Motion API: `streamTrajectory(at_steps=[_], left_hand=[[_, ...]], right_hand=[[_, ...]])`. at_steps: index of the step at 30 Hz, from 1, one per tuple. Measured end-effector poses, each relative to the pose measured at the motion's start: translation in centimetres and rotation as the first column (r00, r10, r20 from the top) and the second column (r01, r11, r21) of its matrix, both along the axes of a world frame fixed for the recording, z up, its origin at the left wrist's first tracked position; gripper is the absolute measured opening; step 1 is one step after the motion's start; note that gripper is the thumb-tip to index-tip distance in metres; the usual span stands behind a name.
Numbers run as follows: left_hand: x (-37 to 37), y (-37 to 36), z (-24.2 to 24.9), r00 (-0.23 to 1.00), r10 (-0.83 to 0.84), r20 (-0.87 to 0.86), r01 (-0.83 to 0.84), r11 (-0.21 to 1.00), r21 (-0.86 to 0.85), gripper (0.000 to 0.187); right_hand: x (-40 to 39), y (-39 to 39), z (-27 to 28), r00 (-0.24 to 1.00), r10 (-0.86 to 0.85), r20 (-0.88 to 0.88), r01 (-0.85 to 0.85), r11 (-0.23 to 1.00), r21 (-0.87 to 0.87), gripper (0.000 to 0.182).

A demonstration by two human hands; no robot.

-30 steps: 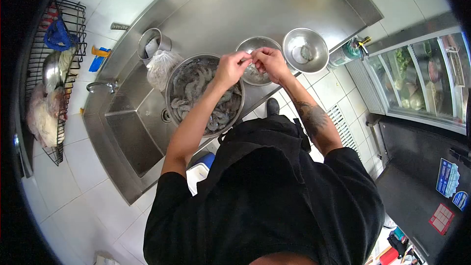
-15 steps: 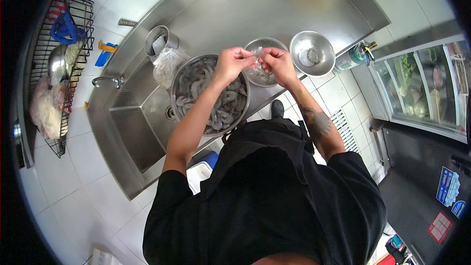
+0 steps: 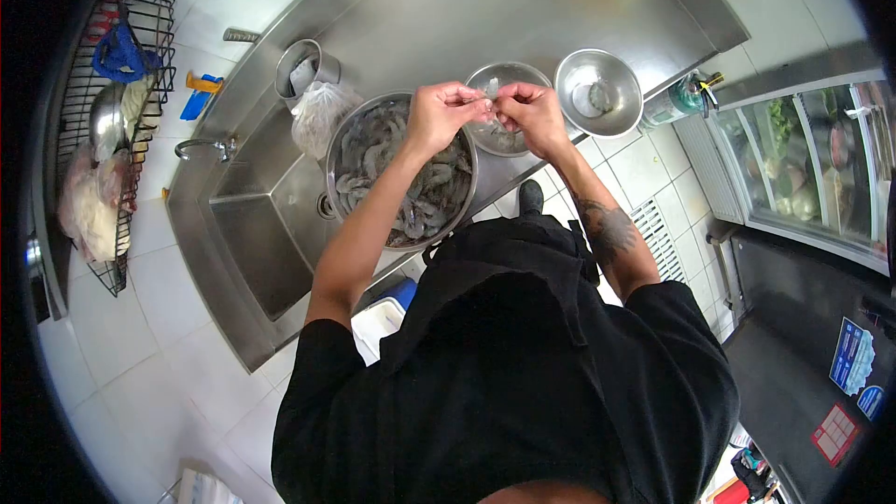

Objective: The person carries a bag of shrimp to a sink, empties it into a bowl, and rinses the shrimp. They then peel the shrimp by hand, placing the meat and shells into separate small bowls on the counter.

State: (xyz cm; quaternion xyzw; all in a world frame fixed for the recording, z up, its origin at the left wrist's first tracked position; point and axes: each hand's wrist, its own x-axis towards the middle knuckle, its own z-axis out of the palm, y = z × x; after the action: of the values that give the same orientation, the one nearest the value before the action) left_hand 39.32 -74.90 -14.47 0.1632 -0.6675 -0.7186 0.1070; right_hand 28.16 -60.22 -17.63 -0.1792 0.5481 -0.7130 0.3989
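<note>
A pale, greyish shrimp (image 3: 492, 90) is pinched between both hands over the middle steel bowl (image 3: 520, 73). My left hand (image 3: 442, 118) is closed, thumb and forefinger at one end of it. From the other side, my right hand (image 3: 535, 119) also grips it with bent fingers, which hide much of the shrimp. Translucent scraps lie in the middle bowl under the hands. Left of it, a large steel bowl (image 3: 330, 164) is full of unpeeled grey shrimp (image 3: 425, 189), partly behind my left forearm. To the right, another steel bowl (image 3: 581, 70) holds a small greyish heap.
A knotted plastic bag (image 3: 320, 119) leans by a steel canister (image 3: 322, 63). The sink basin (image 3: 271, 252) and its faucet (image 3: 207, 148) are at left, below a wire rack (image 3: 149, 14). A glass-door fridge (image 3: 812, 159) stands at right. The counter's front edge runs beneath my forearms.
Both hands stay together over the middle bowl, with fingers slightly shifted. More of the pale shrimp now shows above the fingertips. The whole view has shifted slightly.
</note>
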Motion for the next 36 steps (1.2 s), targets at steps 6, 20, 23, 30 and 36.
streamTrajectory(at_steps=[6, 20, 23, 30, 36], left_hand=[[0.5, 1.9, 0.6, 0.988, -0.021, -0.156, -0.12, 0.538, -0.834, 0.015], [1.5, 0.7, -1.4, 0.999, 0.044, -0.018, -0.046, 0.989, -0.142, 0.018], [2.0, 0.0, 0.5, 1.0, -0.007, 0.005, 0.006, 0.977, 0.213, 0.018], [2.7, -0.6, 1.1, 0.983, -0.063, 0.171, -0.022, 0.89, 0.455, 0.016], [2.6, -1.8, -0.6, 0.963, -0.221, 0.155, 0.057, 0.727, 0.684, 0.015]], right_hand=[[0.4, -0.4, 0.7, 0.995, -0.018, -0.097, 0.019, 1.0, 0.011, 0.018], [1.7, 0.0, 1.1, 0.98, -0.039, -0.193, 0.051, 0.997, 0.058, 0.018], [1.7, 0.1, 1.3, 0.987, 0.02, -0.158, -0.018, 1.0, 0.015, 0.015], [1.6, -0.1, 0.3, 0.993, -0.009, -0.119, 0.007, 1.0, -0.018, 0.007], [0.8, -0.5, 0.4, 0.89, -0.02, -0.455, 0.039, 0.999, 0.033, 0.008]])
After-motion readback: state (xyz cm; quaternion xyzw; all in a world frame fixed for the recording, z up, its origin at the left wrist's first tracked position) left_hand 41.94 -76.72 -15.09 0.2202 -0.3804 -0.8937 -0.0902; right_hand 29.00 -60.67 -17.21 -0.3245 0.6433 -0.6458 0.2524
